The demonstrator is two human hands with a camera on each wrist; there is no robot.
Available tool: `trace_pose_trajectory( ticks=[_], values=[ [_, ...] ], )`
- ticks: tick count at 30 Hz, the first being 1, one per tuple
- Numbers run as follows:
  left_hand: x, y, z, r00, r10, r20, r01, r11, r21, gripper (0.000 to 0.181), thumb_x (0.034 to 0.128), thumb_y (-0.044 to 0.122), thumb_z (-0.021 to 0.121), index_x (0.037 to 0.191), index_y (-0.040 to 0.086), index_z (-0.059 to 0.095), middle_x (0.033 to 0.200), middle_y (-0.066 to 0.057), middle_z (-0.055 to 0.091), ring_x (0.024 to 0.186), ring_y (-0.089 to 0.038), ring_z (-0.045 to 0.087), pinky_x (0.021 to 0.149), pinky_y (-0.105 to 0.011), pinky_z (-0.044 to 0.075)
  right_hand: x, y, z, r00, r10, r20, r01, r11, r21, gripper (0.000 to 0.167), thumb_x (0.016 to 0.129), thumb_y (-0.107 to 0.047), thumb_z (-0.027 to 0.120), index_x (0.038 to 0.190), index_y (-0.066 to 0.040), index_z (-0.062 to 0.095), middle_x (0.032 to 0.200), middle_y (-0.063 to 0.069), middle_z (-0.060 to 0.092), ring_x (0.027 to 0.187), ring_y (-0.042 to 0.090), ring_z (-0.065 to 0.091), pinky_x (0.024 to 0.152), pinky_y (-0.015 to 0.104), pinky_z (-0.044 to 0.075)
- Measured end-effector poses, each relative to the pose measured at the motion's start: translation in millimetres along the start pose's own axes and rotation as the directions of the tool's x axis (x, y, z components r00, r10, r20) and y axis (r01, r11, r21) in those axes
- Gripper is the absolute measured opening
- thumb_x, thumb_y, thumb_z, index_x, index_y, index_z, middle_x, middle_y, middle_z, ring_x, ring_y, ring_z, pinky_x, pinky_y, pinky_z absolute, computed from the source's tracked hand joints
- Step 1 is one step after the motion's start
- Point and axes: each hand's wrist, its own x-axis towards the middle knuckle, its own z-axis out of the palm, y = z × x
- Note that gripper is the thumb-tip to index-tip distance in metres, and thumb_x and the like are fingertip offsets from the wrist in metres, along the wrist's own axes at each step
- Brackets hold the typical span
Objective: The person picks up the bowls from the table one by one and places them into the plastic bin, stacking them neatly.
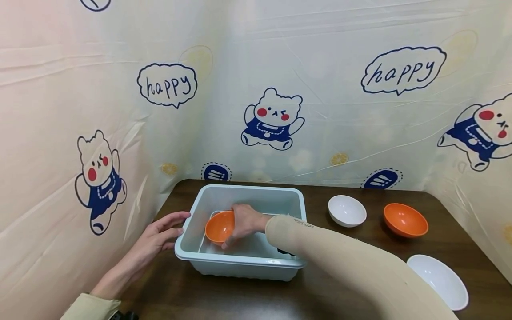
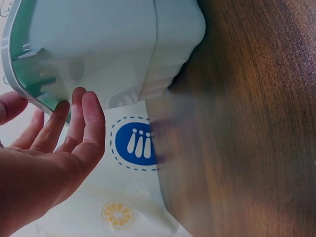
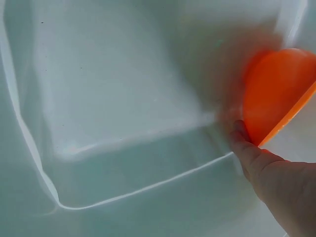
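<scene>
A pale blue-grey plastic bin (image 1: pixel 256 269) stands on the dark wooden table, with an orange bowl (image 1: pixel 218 226) inside at its left end. My right hand (image 1: pixel 246 222) reaches into the bin and grips the bowl at its right side. In the right wrist view, the orange bowl (image 3: pixel 276 94) is tilted, with fingers on its edge. At the bin's left side is my left hand (image 1: pixel 160 233), fingers loosely extended and fingertips at the rim. The left wrist view shows that hand (image 2: pixel 64 143) beside the bin's outer wall (image 2: pixel 98 49).
On the table's right part stand a small white bowl (image 1: pixel 347 211), another orange bowl (image 1: pixel 405 220) and a larger white bowl (image 1: pixel 438 280), partly behind my right sleeve (image 1: pixel 352 262). A printed sheet (image 1: pixel 340 124) hangs behind and along both sides of the table (image 1: pixel 224 298).
</scene>
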Motion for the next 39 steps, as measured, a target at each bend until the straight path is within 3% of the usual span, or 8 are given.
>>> trace_pose_trajectory(
  ticks=[9,18,31,39],
  values=[
    [0.0,0.3,-0.1,1.000,0.014,0.005,-0.014,1.000,-0.009,0.055,0.1088,0.019,0.057,0.157,0.000,0.040,0.161,-0.027,0.039,0.125,-0.031,0.060,0.093,-0.038,0.058,-1.4,-1.1,-1.2,0.999,-0.035,0.000,0.035,0.999,-0.016,0.079,0.069,-0.049,0.097,0.125,-0.010,0.057,0.105,0.000,0.061,0.095,0.016,0.056,0.084,0.028,0.053],
    [-0.4,1.8,0.0,1.000,-0.017,-0.004,0.017,1.000,0.017,0.055,0.1089,0.021,0.057,0.158,0.003,0.041,0.162,-0.025,0.037,0.130,-0.033,0.055,0.093,-0.039,0.058,-0.5,-0.5,2.7,1.000,-0.025,0.005,0.026,0.994,-0.103,0.087,0.070,-0.059,0.094,0.132,-0.012,0.056,0.110,-0.002,0.059,0.099,0.015,0.055,0.089,0.029,0.053],
    [-1.0,2.5,-0.5,1.000,-0.010,0.001,0.010,1.000,0.005,0.054,0.1092,0.020,0.056,0.158,0.003,0.040,0.163,-0.025,0.037,0.131,-0.034,0.055,0.093,-0.037,0.058,-3.0,-4.1,0.3,1.000,-0.017,0.015,0.018,0.993,-0.114,0.086,0.069,-0.049,0.098,0.134,-0.012,0.056,0.114,-0.001,0.059,0.099,0.015,0.055,0.091,0.027,0.053],
    [-1.1,2.2,0.2,1.000,-0.008,-0.006,0.008,1.000,0.004,0.054,0.1089,0.019,0.056,0.158,0.002,0.041,0.161,-0.026,0.039,0.126,-0.031,0.058,0.091,-0.036,0.058,-1.7,-4.6,0.7,1.000,-0.018,0.006,0.019,0.987,-0.160,0.087,0.068,-0.051,0.098,0.132,-0.010,0.057,0.113,0.001,0.059,0.098,0.016,0.055,0.091,0.029,0.053]
  ],
)
